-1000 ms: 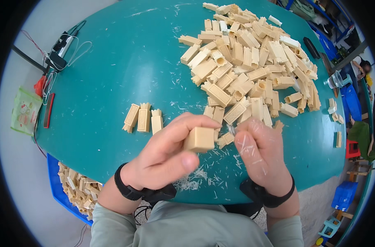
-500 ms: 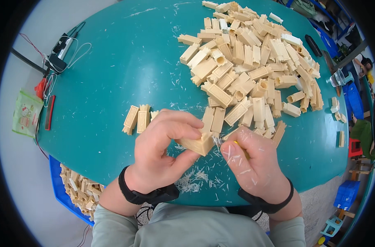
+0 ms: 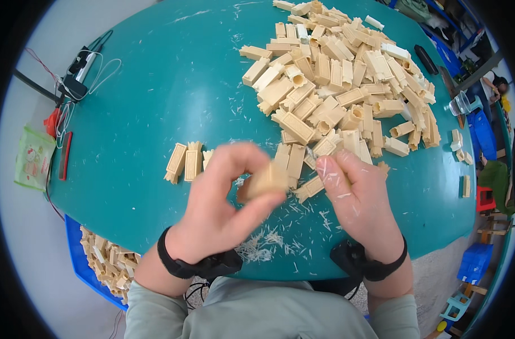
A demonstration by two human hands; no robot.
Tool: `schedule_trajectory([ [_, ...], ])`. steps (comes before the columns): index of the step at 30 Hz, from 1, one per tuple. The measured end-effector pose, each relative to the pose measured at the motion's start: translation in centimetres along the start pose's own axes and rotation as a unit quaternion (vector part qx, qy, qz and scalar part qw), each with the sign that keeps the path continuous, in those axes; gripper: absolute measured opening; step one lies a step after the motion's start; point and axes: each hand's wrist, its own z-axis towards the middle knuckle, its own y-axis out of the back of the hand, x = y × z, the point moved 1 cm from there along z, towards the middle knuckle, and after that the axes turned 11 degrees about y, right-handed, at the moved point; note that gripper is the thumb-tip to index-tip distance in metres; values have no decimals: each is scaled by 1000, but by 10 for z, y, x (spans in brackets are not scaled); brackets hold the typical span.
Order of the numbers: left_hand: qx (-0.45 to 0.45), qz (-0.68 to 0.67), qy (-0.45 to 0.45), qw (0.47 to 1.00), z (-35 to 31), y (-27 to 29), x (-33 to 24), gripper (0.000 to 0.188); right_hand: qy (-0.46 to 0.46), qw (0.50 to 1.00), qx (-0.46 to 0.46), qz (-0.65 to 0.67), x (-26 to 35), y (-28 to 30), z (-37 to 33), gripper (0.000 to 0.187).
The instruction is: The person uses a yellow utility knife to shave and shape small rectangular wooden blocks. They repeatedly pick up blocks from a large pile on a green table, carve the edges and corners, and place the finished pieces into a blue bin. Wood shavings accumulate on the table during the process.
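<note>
- Held block (image 3: 270, 179): in the left hand, above the near side of the green table (image 3: 127, 135), which fills most of the view.
- Heap of cream blocks (image 3: 348, 70) next in bulk, spread over the table's far right, a few paler pieces mixed in; hollow, jagged ends visible on several.
- Blue bin (image 3: 72, 243) below the table's left edge, loaded with more pieces of like colour.
- Small row of blocks (image 3: 193, 163) left of the hands, apart from the heap; its right-hand member partly covered by the left hand.
- Left hand (image 3: 215, 212): grip spread about as wide as the block, thumb on the near side, fingers around the far side, hold looks secure.
- Right hand (image 3: 359, 203): grip pinched nearly closed, thumb pressed to forefinger around a slim tool; flecks cling to the skin.
- Block again: half a second ago its end sat close to the right thumb; now it is turned, blurred by motion, the hands farther apart. Judged a break between strokes, with the piece being reoriented.
- Slim tool (image 3: 311, 152): only a greyish tip shows, pointing up and away, clear of the block; handle hidden.
- Pale shavings (image 3: 260, 246): thickest on the table near its front edge, below the hands.
</note>
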Motion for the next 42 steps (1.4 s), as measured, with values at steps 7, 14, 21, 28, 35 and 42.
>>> schedule_trajectory([
  [7,-38,435,99,894,14,15,14,27,-19,999,-21,42,2,7,1,32],
  [14,38,284,-26,958,15,-7,16,47,-5,998,-30,55,4,5,0,33],
  [21,7,206,82,975,16,6,22,39,-27,997,-8,68,4,6,-1,32],
  [28,92,-230,213,945,3,3,-4,39,38,996,-39,68,2,1,-2,25],
  [35,-20,-59,242,968,22,26,19,28,-30,985,-45,163,5,2,-2,22],
  [42,112,-292,168,935,11,6,12,35,-66,970,-25,234,11,3,-3,28],
])
